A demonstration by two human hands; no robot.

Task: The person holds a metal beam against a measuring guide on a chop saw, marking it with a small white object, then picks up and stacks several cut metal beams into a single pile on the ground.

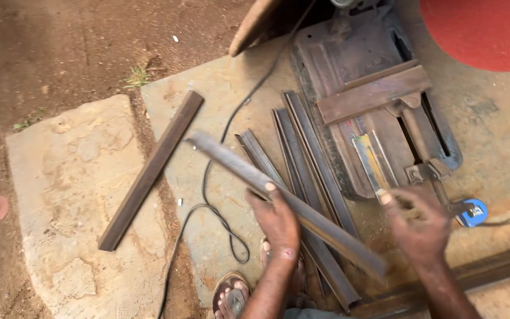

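My left hand (277, 220) grips a long grey steel angle bar (231, 162) near its middle and holds it slanted above the slab, one end up left, the other low right. My right hand (420, 221) hovers by the base of a rusty cut-off saw (373, 106), fingers curled close to its vise handle (423, 171); whether it holds anything is unclear. Under the raised bar lie several angle pieces (302, 147) side by side. My sandalled feet (231, 298) show at the bottom edge.
One more angle bar (151, 168) lies across the gap between two concrete slabs. A black cable (216, 177) loops over the slab. A blue tape measure (473, 212) sits right of the saw. A red round object (485, 29) fills the top right corner. Bare dirt lies left.
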